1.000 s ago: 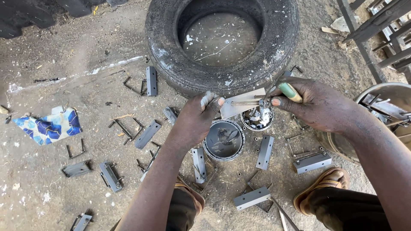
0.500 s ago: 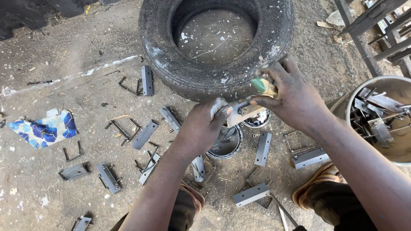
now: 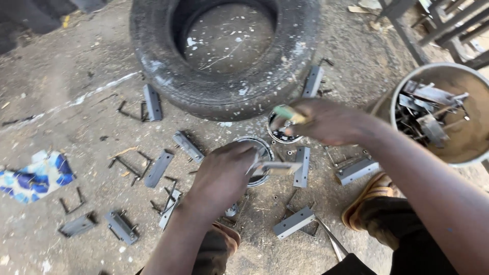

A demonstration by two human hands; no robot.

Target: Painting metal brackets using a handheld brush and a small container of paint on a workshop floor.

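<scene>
My left hand (image 3: 224,172) grips a grey metal bracket piece (image 3: 277,166) and holds it over a round open tin (image 3: 260,146) on the ground. My right hand (image 3: 328,121) is closed on a tool with a green and yellow handle (image 3: 290,113), its tip over a second small tin (image 3: 279,135) with dark contents. Both tins sit just in front of a worn tyre (image 3: 224,56). The image is blurred around both hands.
Several grey metal brackets (image 3: 159,168) and bent rods lie scattered on the dirt floor. A large round bucket (image 3: 407,91) of metal parts stands at right. My sandalled foot (image 3: 374,196) is lower right. A blue patterned cloth (image 3: 35,175) lies at left.
The view has shifted so the tyre sits higher. My left hand lowered the bracket toward the nearer tin, and my right hand brought the tool down over the small tin.
</scene>
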